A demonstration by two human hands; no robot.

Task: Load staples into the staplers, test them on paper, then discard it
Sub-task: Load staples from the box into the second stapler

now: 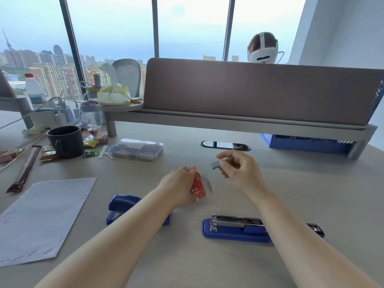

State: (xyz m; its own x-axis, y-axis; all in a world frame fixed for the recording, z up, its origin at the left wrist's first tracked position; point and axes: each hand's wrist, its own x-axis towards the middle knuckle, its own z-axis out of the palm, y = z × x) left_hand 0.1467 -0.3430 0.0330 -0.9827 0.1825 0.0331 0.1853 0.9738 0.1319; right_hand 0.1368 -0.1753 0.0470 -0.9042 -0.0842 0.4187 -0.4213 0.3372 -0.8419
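My left hand (pixel 178 186) grips a small red staple box (pixel 197 183) just above the desk's middle. To its right, my right hand (pixel 239 169) pinches a grey strip of staples (pixel 215 164) between thumb and fingers, held a little above the desk. A blue stapler (pixel 234 227) lies flipped open near the front right, its metal staple channel exposed; my right forearm crosses its rear end. A second blue stapler (pixel 122 204), closed, sits at the front left, partly under my left forearm. A white paper sheet (pixel 41 217) with staple marks along its edges lies at the left.
A clear plastic case (pixel 136 149) and a dark mug (pixel 66 141) stand further back on the left among wrappers and clips. A grey partition (pixel 259 94) runs across the back, with a person wearing a headset behind it. A cable port (pixel 225 145) sits in the desk.
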